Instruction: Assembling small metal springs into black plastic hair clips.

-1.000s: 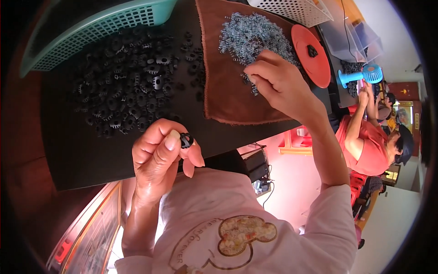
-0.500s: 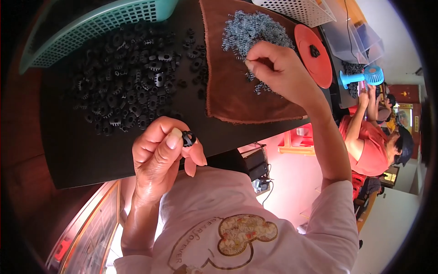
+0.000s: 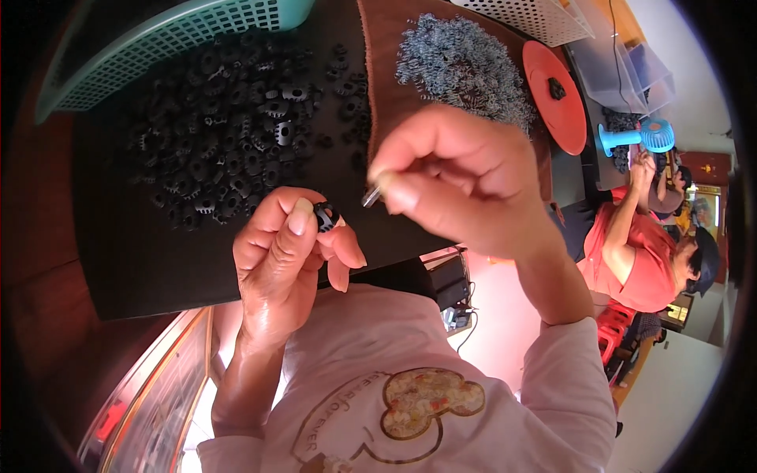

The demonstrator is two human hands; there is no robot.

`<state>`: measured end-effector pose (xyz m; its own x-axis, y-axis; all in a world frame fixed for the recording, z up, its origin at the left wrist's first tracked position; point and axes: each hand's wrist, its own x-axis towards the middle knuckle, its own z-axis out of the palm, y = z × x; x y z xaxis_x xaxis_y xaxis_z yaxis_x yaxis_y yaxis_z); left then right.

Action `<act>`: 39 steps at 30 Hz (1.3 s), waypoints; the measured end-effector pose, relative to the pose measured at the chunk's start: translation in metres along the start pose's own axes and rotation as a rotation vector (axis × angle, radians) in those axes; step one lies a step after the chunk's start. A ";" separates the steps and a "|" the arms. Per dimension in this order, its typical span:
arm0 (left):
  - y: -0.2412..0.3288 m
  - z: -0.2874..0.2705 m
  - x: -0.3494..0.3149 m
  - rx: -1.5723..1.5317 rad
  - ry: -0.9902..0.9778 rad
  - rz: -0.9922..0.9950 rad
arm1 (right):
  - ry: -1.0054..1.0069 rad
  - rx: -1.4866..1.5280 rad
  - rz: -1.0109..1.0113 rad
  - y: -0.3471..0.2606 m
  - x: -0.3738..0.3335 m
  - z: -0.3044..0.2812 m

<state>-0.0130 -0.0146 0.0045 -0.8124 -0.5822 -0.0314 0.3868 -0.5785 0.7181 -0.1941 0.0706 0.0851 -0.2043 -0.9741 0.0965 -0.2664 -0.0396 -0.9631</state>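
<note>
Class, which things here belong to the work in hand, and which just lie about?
In the work:
black clip piece, in the left hand
small metal piece, in the right hand
pile of black pieces
heap of metal pieces
brown cloth

Apparently just lying about:
green basket
white basket
red plate
blue fan

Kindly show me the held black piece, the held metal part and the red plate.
Black piece [image 3: 322,214], head view: its body.
Metal part [image 3: 371,196], head view: exposed end.
Red plate [image 3: 563,124], head view: bare face.

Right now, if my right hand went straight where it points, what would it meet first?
Your right hand would probably meet the black clip in your left hand first, though depth is unclear.
</note>
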 end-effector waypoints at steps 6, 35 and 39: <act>0.003 0.004 -0.002 -0.058 0.033 -0.041 | -0.066 0.266 -0.051 0.013 0.000 0.024; 0.004 0.002 -0.004 -0.016 0.012 -0.014 | 0.015 -0.294 -0.472 0.020 0.002 0.033; 0.003 0.000 -0.004 -0.042 -0.018 -0.017 | 0.045 -0.310 -0.443 0.016 -0.003 0.032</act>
<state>-0.0087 -0.0138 0.0070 -0.8268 -0.5617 -0.0305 0.3903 -0.6119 0.6880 -0.1674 0.0654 0.0612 -0.0478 -0.8682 0.4938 -0.6005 -0.3701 -0.7088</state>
